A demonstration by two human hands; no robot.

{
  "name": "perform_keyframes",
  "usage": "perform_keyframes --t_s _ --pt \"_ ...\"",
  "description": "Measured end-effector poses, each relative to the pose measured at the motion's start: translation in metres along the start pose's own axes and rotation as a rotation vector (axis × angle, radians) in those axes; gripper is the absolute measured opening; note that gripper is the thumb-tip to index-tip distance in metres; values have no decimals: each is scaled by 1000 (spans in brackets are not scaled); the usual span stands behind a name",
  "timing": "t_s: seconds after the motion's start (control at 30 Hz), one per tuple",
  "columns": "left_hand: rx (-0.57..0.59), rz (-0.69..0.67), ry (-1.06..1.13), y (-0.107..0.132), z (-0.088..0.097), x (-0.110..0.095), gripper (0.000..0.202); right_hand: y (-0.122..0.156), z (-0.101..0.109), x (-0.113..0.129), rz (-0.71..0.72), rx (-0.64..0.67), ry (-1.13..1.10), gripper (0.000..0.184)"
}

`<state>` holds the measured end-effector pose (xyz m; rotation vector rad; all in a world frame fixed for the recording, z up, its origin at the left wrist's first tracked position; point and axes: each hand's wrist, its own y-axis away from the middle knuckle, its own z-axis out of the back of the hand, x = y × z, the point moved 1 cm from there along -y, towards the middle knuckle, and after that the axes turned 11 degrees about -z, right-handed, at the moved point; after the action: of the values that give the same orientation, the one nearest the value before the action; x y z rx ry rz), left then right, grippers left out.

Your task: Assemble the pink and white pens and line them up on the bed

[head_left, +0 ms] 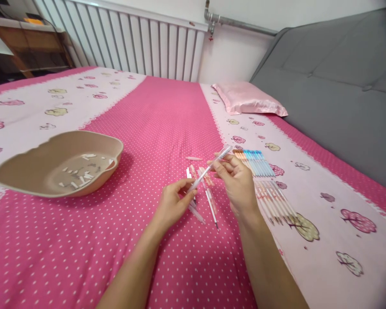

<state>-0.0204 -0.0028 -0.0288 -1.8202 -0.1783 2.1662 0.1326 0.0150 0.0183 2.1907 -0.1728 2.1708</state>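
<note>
A slim translucent pen (203,175) is held slantwise between my hands, its upper end to the right. My left hand (175,201) pinches the lower end between thumb and fingers. Around the upper part are the closed fingers of my right hand (236,182). Beneath them on the bedspread lie loose pen parts: a white refill with a dark tip (211,207), a clear pink-tinted tube (197,213) and a small pink piece (194,159). Other parts are partly hidden behind my left hand.
Right of my hands lie a row of blue and orange-capped pens (259,163) and a row of pale pens (275,199). A beige basin (35,165) at left holds small white pieces. Behind are a pink pillow (249,98), grey headboard (334,64) and radiator (141,38).
</note>
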Motion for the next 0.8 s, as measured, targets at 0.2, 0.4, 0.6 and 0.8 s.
perform_keyframes --t_s 0.2,0.4,0.6,0.8 --pt "17 -3 18 1 0 -1 27 -1 -3 -4 -20 79 -8 19" --pt "0 4 62 1 -1 -4 26 -2 -4 -7 -48 126 1 25" --pt "17 4 56 1 -1 -4 26 -1 -3 -6 -51 141 8 24" --pt "68 7 36 1 0 -4 27 0 -3 -5 -35 154 17 22"
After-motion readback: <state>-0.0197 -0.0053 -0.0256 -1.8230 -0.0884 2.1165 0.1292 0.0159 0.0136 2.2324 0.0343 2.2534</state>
